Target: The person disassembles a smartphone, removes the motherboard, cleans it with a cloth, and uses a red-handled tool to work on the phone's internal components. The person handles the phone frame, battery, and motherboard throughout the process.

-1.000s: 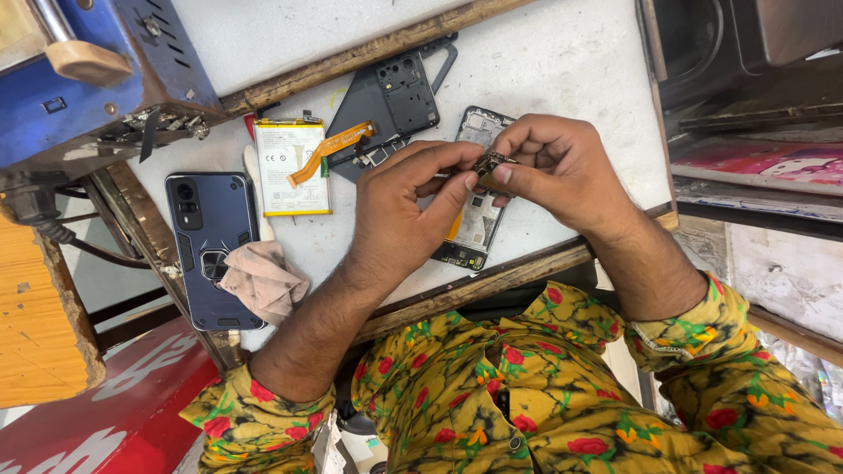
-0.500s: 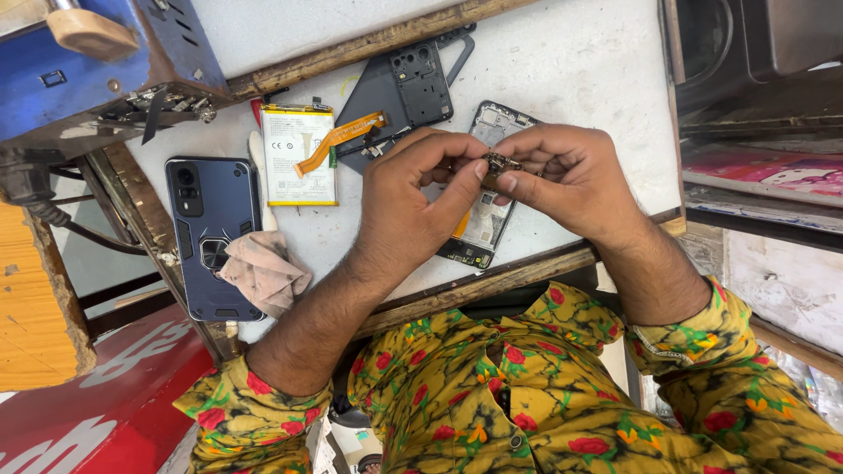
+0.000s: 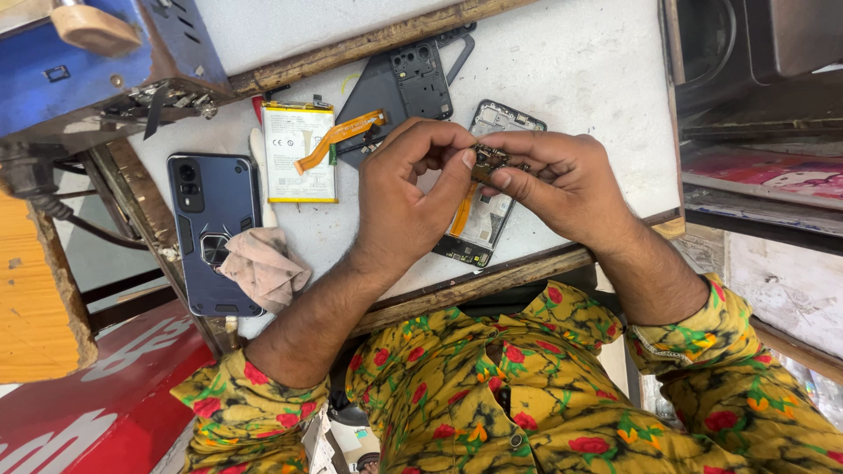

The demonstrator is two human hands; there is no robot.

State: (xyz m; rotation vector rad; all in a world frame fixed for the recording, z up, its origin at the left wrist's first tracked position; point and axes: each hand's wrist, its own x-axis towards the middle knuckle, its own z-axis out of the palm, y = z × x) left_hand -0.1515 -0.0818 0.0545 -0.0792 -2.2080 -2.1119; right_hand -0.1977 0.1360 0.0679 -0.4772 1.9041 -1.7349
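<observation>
Both hands pinched on small circuit board (image 3: 488,161): left hand (image 3: 413,189) & right hand (image 3: 562,180), fingertips closed tight, held just above opened phone frame (image 3: 486,211) on white benchtop (image 3: 580,79).

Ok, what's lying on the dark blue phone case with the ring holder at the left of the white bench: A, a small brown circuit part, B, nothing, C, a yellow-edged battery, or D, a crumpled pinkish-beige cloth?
D: the crumpled pinkish-beige cloth overlaps the lower right corner of the dark blue phone case, while the yellow-edged white battery lies apart on the white bench.
</observation>
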